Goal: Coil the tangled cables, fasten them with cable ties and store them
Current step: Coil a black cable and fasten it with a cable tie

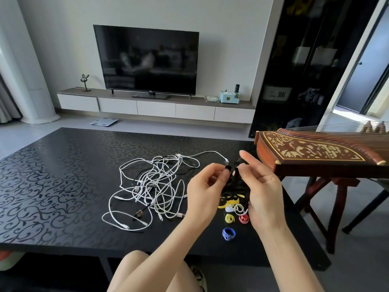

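Note:
A tangle of white cables (155, 184), with a black cable mixed in, lies on the black patterned table (63, 175). My left hand (205, 191) and my right hand (263, 186) are raised just right of the tangle. Both pinch a black cable tie (232, 172) stretched between them. Under the hands lie rolled cable ties: yellow (229, 218), red (243, 218), blue (228, 233), white (237, 208), and a loose yellow strip (228, 202). A dark item below the hands is hard to make out.
A wooden zither (315, 154) on a stand overhangs the table's right end, close to my right hand. A TV (147, 60) on a low cabinet stands beyond. A scale (103, 122) lies on the floor. My knees (147, 270) are at the table's near edge.

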